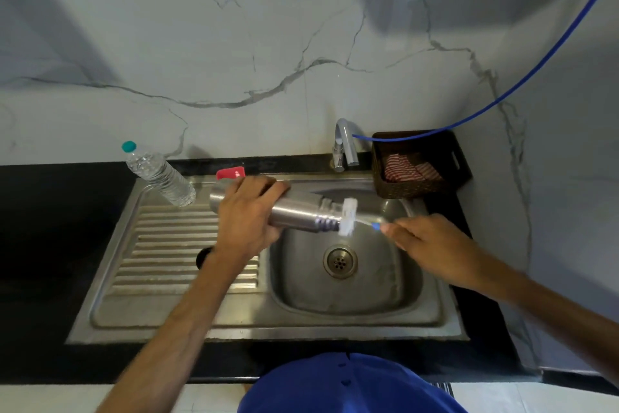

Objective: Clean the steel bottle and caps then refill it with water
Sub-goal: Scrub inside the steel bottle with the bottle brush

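Sideways over the sink [432, 319], left hand [248, 215] wraps the steel bottle [298, 215]; right hand [432, 245] pinches the brush [348, 216] handle (bristles at bottle's mouth).

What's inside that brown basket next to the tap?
A red-and-white striped cloth lies inside the brown basket, and a blue hose crosses over its rim. Anything under the cloth is hidden.
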A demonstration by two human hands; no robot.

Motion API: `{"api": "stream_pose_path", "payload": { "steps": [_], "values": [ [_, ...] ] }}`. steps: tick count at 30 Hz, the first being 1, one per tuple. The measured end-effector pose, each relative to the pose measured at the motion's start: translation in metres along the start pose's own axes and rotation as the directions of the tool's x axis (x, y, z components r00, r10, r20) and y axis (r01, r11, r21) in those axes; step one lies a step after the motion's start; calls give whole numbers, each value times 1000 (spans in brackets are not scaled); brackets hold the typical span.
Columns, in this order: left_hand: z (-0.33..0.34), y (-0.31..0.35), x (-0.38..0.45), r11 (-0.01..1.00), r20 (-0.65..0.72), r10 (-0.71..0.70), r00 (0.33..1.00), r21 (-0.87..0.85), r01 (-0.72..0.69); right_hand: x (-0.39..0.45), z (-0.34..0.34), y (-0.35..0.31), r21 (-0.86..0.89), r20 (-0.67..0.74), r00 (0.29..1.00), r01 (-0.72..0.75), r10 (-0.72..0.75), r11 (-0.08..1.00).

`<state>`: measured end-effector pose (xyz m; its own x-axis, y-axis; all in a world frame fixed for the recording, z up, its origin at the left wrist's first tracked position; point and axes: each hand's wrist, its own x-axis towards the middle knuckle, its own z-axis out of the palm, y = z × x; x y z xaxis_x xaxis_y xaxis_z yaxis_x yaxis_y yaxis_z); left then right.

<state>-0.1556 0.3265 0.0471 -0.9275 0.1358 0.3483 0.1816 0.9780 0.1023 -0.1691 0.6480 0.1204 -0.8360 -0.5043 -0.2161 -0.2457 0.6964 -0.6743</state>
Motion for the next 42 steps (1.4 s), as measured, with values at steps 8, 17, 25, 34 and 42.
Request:
{"api": "stream_pose_path", "payload": {
  "steps": [8,17,25,34,42],
  "values": [
    [10,-21,-16,999,-67,-9,998,-53,6,-28,8,13,-791,-218,916,35,-335,611],
    [19,1,-10,987,77,107,991,-125,-97,1,39,-3,-772,-135,926,125,-353,623],
    [1,-27,-11,994,71,85,994,-78,-79,-14,-8,17,453,676,727,-540,121,709],
    [6,-3,4,978,250,200,947,13,-210,-5,34,19,35,208,978,-29,21,999],
    [-5,-38,-1,980,404,41,914,-195,43,-21,16,18,-841,-17,917,202,-398,501]
  ]
}}
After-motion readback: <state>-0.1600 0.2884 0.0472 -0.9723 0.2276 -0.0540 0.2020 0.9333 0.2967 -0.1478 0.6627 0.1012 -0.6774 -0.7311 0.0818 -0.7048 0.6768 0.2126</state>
